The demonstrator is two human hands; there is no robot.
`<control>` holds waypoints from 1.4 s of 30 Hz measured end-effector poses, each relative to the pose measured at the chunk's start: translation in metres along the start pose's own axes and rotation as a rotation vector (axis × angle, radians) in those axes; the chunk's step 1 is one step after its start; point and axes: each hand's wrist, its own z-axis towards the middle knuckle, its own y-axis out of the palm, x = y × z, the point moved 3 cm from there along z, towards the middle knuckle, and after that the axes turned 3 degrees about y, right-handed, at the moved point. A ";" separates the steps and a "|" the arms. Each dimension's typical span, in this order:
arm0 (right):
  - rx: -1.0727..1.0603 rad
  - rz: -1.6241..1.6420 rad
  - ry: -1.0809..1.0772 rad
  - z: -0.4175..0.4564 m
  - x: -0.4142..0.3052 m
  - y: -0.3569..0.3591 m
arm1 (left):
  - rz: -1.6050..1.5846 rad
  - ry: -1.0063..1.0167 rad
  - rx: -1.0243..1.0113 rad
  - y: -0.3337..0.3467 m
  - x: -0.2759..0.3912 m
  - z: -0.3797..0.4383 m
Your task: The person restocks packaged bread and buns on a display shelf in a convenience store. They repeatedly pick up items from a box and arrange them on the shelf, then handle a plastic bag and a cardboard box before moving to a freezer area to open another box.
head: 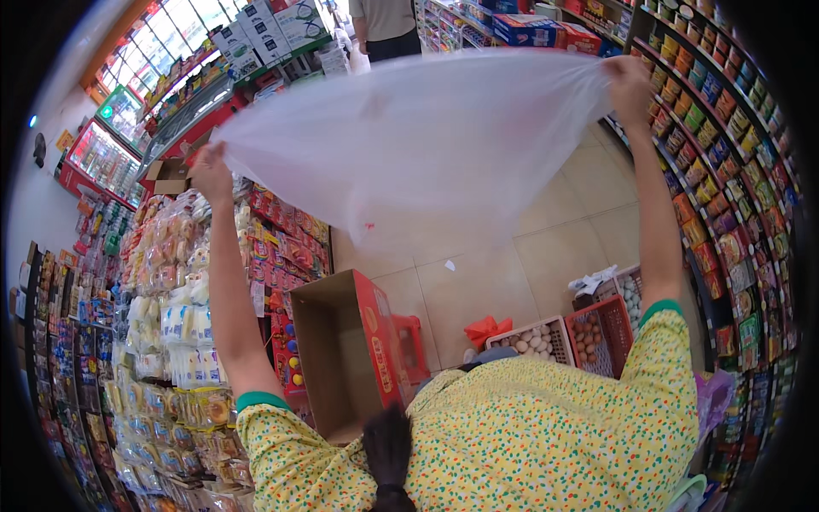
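A large translucent white plastic sheet or bag [409, 141] is stretched in the air between my two raised hands. My left hand [212, 171] grips its left corner, and my right hand [630, 89] grips its upper right corner. The lower part hangs loose over the tiled floor, slightly blurred, with a small red mark near its bottom edge. Below and to the left stands an open, empty-looking red cardboard box [339, 352], beside a red plastic stool [411, 345].
Packaged bread [173, 320] fills a display on the left. Shelves of packaged goods [723, 166] line the right. Egg baskets [598, 336] and a red plastic bag [488, 331] lie on the floor close to my body. A person [387, 29] stands at the far side.
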 end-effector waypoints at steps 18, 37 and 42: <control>-0.043 -0.158 0.283 -0.127 0.027 -0.082 | 0.137 0.342 -0.015 0.055 0.112 -0.052; 0.316 0.396 0.669 -0.156 0.029 -0.137 | -0.585 -0.110 -0.266 -0.011 0.090 -0.112; -0.223 0.155 0.488 -0.120 0.074 -0.102 | -0.098 -0.099 -0.469 0.029 0.052 -0.089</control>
